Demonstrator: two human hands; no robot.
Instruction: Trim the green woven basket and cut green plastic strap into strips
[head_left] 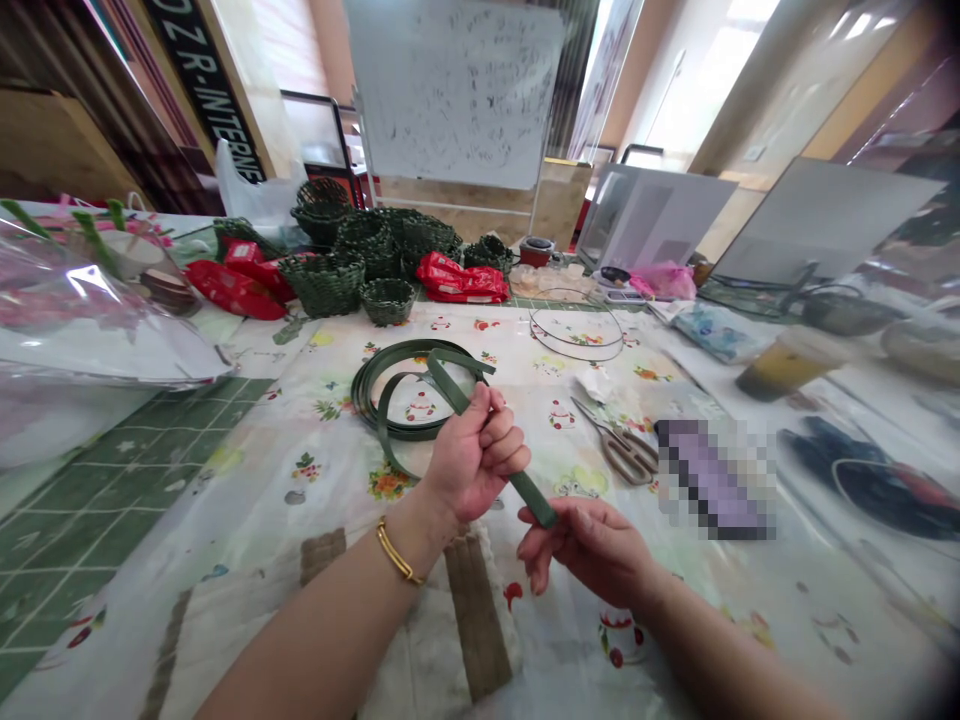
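My left hand [484, 450], with a gold bangle at the wrist, is closed around a flat dark green strip [450, 382]. The strip passes through the fist and comes out below it, slanting down to the right. My right hand [589, 545] pinches the strip's lower end between thumb and fingers. Behind my left hand, a loose coil of the same green strip [365, 400] lies on the flowered tablecloth [330, 530]. A pair of scissors [626, 450] rests on the cloth to the right, beyond my right hand.
Several green woven baskets [322, 285] stand at the back with red packets [461, 278]. Thin wire hoops [576, 335] lie right of them. A blurred-out purple object [709, 480] is beside the scissors. A cup [784, 365] stands at right; clear plastic wrapping [97, 330] covers the left.
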